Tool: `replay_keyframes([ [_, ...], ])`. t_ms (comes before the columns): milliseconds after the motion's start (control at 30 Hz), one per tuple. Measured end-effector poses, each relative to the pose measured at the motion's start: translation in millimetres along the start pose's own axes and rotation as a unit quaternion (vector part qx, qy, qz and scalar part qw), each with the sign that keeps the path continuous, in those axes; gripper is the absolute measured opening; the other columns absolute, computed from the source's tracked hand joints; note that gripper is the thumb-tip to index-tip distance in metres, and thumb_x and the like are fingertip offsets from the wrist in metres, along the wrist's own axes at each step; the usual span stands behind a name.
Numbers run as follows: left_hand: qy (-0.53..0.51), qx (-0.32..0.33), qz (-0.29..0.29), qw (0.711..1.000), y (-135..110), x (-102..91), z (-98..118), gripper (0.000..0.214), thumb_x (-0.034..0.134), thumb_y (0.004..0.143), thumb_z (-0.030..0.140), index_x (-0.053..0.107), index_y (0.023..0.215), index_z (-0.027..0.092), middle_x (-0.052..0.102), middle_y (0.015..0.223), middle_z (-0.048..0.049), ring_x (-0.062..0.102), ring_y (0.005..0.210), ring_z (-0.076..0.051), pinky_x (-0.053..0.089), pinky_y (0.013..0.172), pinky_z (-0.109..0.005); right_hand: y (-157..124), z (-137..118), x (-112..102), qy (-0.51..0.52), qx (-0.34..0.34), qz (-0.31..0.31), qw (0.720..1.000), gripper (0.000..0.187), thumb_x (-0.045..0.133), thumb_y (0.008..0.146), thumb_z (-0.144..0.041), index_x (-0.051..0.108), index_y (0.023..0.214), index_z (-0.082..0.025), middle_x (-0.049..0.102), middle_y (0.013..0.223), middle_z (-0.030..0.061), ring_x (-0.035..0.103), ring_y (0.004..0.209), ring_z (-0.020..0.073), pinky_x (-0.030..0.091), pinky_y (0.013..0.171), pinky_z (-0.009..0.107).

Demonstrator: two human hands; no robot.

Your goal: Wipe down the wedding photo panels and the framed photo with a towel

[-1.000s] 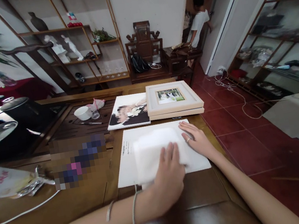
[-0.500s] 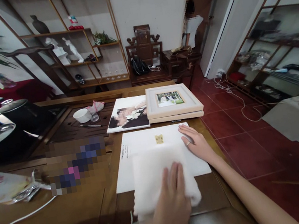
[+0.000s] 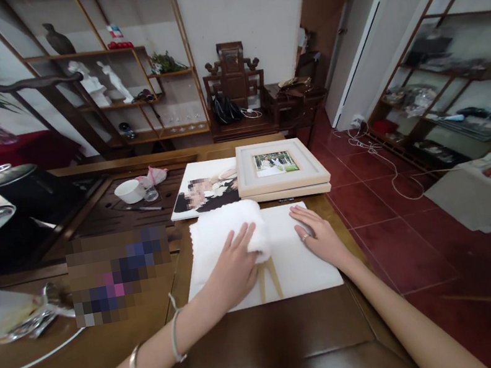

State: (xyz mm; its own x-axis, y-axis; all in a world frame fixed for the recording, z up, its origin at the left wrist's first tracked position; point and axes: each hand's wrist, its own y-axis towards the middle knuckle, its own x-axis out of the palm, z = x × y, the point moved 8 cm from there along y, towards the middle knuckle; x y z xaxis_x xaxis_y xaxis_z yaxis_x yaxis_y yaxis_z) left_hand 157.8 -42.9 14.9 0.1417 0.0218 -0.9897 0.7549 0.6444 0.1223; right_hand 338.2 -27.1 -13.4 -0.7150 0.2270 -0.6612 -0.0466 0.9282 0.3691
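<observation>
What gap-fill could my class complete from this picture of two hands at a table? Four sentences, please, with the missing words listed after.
1. The left hand is on a ____ cloth.
2. The right hand, on the white panel, wears a ____.
3. The stack of picture frames holds ____ frames.
4. The tiled floor is ____.

Missing words: white; ring; two; red.
</observation>
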Motion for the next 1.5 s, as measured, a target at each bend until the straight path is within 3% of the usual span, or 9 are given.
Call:
replay_keyframes([
  [267, -0.018, 0.072, -0.093, 0.993, -73, -3.9, 59, 0.018, 0.066, 0.069, 0.026, 0.072, 0.082, 0.015, 0.033, 0.144, -0.0184, 0.028, 0.133, -0.039, 0.034, 0.101, -0.054, 0, -1, -1, -0.001, 0.005, -0.001, 1.0, 0.037, 0.048, 0.085, -0.023, 0.059, 0.121, -0.019, 0.055, 0.13, 0.0082, 0.043, 0.127, 0.0224, 0.034, 0.108, 0.044],
  [633, -0.022, -0.007, -0.065, 0.998, -10, -2.5, -7, 0.025, 0.045, 0.083, 0.012, 0.068, 0.093, 0.013, 0.024, 0.149, -0.0163, 0.02, 0.136, -0.035, 0.026, 0.106, -0.056, 1, 0, -1, -0.001, 0.007, -0.001, 1.0, 0.036, 0.049, 0.086, -0.025, 0.06, 0.12, -0.021, 0.055, 0.13, 0.0071, 0.043, 0.127, 0.0235, 0.034, 0.108, 0.046],
  [833, 0.035, 0.019, -0.147, 0.988, -52, -1.3, 25, 0.02, 0.06, 0.07, 0.016, 0.072, 0.086, 0.011, 0.03, 0.144, -0.0221, 0.028, 0.132, -0.04, 0.035, 0.1, -0.056, 1, -1, -1, -0.001, 0.01, -0.002, 1.0, 0.036, 0.049, 0.086, -0.025, 0.06, 0.12, -0.02, 0.055, 0.13, 0.0082, 0.043, 0.127, 0.0227, 0.034, 0.108, 0.045],
  [967, 0.018, 0.045, -0.147, 0.988, -78, -2.4, 46, 0.021, 0.064, 0.066, 0.023, 0.073, 0.083, 0.014, 0.033, 0.143, -0.0218, 0.034, 0.129, -0.041, 0.04, 0.095, -0.055, 1, -1, 0, -0.007, 0.009, -0.005, 1.0, 0.036, 0.048, 0.086, -0.025, 0.06, 0.119, -0.018, 0.055, 0.13, 0.0087, 0.043, 0.127, 0.0225, 0.034, 0.108, 0.044],
  [1067, 0.024, 0.005, -0.123, 0.992, -63, -7.6, 31, 0.019, 0.056, 0.072, 0.015, 0.073, 0.082, 0.015, 0.039, 0.141, -0.0181, 0.038, 0.128, -0.037, 0.042, 0.095, -0.053, 1, 1, 1, -0.006, 0.007, -0.002, 1.0, 0.036, 0.048, 0.086, -0.025, 0.06, 0.119, -0.018, 0.055, 0.13, 0.0091, 0.043, 0.127, 0.0223, 0.034, 0.108, 0.044],
  [1167, 0.023, -0.04, -0.085, 0.995, -33, -9.1, -4, 0.022, 0.05, 0.078, 0.012, 0.071, 0.081, 0.014, 0.041, 0.14, -0.0172, 0.038, 0.128, -0.035, 0.04, 0.097, -0.053, 1, 2, 0, -0.005, 0.003, 0.001, 1.0, 0.036, 0.048, 0.086, -0.025, 0.059, 0.12, -0.019, 0.055, 0.13, 0.0085, 0.044, 0.126, 0.022, 0.034, 0.108, 0.044],
  [1333, 0.001, -0.012, 0.016, 1.0, -1, -0.4, -52, 0.021, 0.048, 0.084, 0.017, 0.069, 0.083, 0.012, 0.031, 0.146, -0.015, 0.023, 0.136, -0.033, 0.025, 0.107, -0.056, 1, 2, 0, -0.007, -0.001, -0.002, 1.0, 0.035, 0.049, 0.086, -0.025, 0.059, 0.12, -0.021, 0.055, 0.13, 0.0072, 0.043, 0.127, 0.0214, 0.034, 0.108, 0.044],
  [1400, -0.011, -0.005, 0.027, 1.0, -1, 2.2, -58, 0.023, 0.046, 0.085, 0.017, 0.069, 0.082, 0.012, 0.029, 0.148, -0.014, 0.019, 0.137, -0.032, 0.021, 0.109, -0.055, 1, 2, 0, -0.009, -0.002, -0.004, 1.0, 0.035, 0.049, 0.086, -0.025, 0.059, 0.12, -0.02, 0.055, 0.13, 0.0075, 0.043, 0.127, 0.0212, 0.034, 0.108, 0.044],
  [1500, -0.027, -0.025, -0.02, 0.999, -15, 3.4, -49, 0.023, 0.046, 0.083, 0.013, 0.069, 0.083, 0.013, 0.028, 0.148, -0.0132, 0.019, 0.137, -0.032, 0.021, 0.108, -0.057, 1, 1, 0, -0.011, 0.001, -0.005, 1.0, 0.036, 0.049, 0.086, -0.025, 0.059, 0.12, -0.019, 0.055, 0.13, 0.0082, 0.043, 0.127, 0.0215, 0.034, 0.108, 0.043],
])
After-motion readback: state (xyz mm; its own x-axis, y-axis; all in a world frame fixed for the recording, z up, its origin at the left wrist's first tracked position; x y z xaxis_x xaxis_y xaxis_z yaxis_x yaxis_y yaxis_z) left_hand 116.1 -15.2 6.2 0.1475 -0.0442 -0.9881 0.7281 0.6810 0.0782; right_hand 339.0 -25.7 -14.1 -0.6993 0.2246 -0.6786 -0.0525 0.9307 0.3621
